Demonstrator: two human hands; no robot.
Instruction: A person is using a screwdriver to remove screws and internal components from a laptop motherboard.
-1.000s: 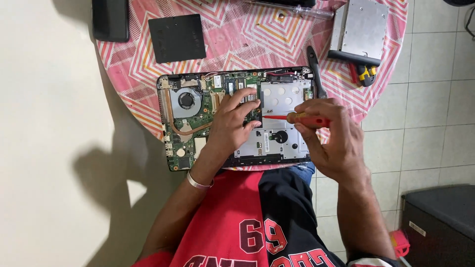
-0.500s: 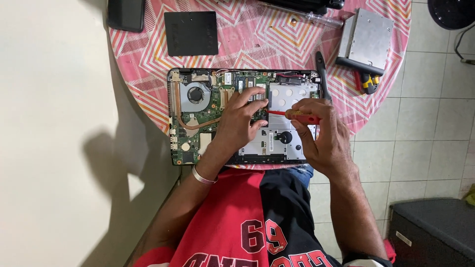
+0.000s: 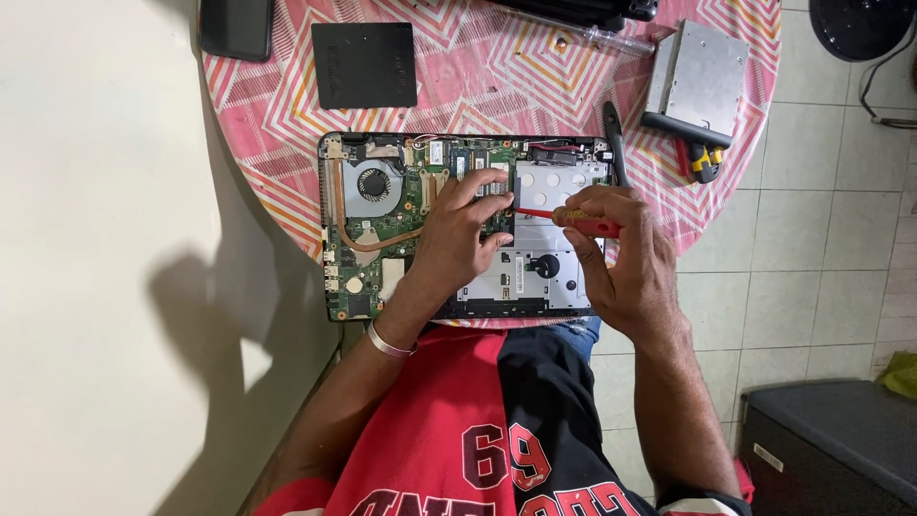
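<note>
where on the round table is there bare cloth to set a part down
Free cloth lies between the black square cover and the silver drive. It is crowded by the open laptop, where both hands work.

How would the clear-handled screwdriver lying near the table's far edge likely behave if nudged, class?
The clear-handled screwdriver would probably roll: its handle and shaft look round, and it lies flat on the patterned tablecloth. It looks stiff, with a straight metal shaft. Being slim, it seems light and easy to slide towards the nearby table edge.

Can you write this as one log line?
left hand: pressing opened laptop | right hand: holding red screwdriver | tip at board
</note>
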